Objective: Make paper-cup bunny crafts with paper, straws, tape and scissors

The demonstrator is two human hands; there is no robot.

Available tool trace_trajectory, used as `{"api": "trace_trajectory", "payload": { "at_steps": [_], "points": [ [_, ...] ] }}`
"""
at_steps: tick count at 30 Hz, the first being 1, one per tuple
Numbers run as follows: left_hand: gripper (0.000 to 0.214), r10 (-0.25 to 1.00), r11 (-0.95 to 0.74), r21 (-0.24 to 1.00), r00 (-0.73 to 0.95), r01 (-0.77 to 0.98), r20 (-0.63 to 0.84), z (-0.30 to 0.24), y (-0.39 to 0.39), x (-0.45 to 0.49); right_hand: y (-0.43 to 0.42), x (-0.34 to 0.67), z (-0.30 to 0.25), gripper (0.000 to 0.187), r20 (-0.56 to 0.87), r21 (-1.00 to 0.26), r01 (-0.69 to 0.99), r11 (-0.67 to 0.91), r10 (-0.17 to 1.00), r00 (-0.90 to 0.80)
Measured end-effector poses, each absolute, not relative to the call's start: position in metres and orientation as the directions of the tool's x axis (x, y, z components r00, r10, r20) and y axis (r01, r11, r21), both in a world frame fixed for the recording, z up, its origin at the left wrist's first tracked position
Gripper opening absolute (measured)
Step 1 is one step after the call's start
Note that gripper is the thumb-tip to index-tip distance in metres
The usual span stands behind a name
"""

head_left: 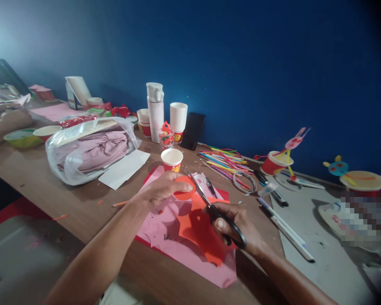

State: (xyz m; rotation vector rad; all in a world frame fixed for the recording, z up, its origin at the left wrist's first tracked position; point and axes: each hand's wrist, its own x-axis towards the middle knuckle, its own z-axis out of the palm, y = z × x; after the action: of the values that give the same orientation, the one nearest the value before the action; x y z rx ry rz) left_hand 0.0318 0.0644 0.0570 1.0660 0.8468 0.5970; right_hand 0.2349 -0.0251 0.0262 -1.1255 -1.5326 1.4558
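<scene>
Two hands work over a pink paper sheet [165, 226]. Left hand [160, 189]: fingers and thumb pinch a red-orange paper disc [184, 188] near the sheet's 12 o'clock edge. Right hand [235, 222]: fingers closed on black-handled scissors [220, 220], blades against the disc's 3 o'clock edge. Orange paper offcut [198, 231] lies beneath. Paper cup [172, 160] stands at the disc's 12 o'clock.

left hand [162, 189]: palm down, fingers pinching | right hand [232, 224]: fingers curled, grip closed
</scene>
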Motion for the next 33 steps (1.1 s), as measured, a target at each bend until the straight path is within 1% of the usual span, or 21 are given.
{"api": "trace_trajectory", "payload": {
  "at_steps": [5,8,12,18,24,27,33],
  "points": [
    [0.015,0.799,0.344,0.926,0.566,-0.153,-0.204,0.0491,0.0658,0.0363,-0.0243,0.2347,0.0238,0.044,-0.043,-0.996,0.094,-0.012,0.944,-0.328],
    [0.015,0.816,0.320,0.935,0.547,-0.153,-0.190,0.0474,0.0657,0.0374,-0.0245,0.2333,0.0223,0.043,-0.020,-0.996,0.089,0.011,0.939,-0.342],
    [0.017,0.815,0.287,0.948,0.555,-0.139,-0.166,0.0489,0.0650,0.0373,-0.0249,0.2314,0.0210,0.048,0.023,-0.997,0.063,0.050,0.926,-0.377],
    [0.021,0.797,0.307,0.946,0.572,-0.104,-0.195,0.0503,0.0632,0.0383,-0.0245,0.2304,0.0210,0.044,0.004,-0.997,0.067,0.031,0.928,-0.372],
    [0.017,0.795,0.291,0.955,0.568,-0.051,-0.212,0.0484,0.0637,0.0362,-0.0253,0.2302,0.0206,0.040,-0.012,-0.999,0.039,0.002,0.930,-0.368],
    [0.016,0.793,0.298,0.954,0.564,-0.032,-0.229,0.0492,0.0630,0.0346,-0.0261,0.2293,0.0228,0.042,-0.029,-0.999,0.052,-0.012,0.934,-0.357],
    [0.016,0.764,0.337,0.940,0.597,-0.050,-0.243,0.0512,0.0636,0.0338,-0.0274,0.2274,0.0253,0.047,-0.051,-0.997,0.066,-0.031,0.941,-0.336]
  ]
}}
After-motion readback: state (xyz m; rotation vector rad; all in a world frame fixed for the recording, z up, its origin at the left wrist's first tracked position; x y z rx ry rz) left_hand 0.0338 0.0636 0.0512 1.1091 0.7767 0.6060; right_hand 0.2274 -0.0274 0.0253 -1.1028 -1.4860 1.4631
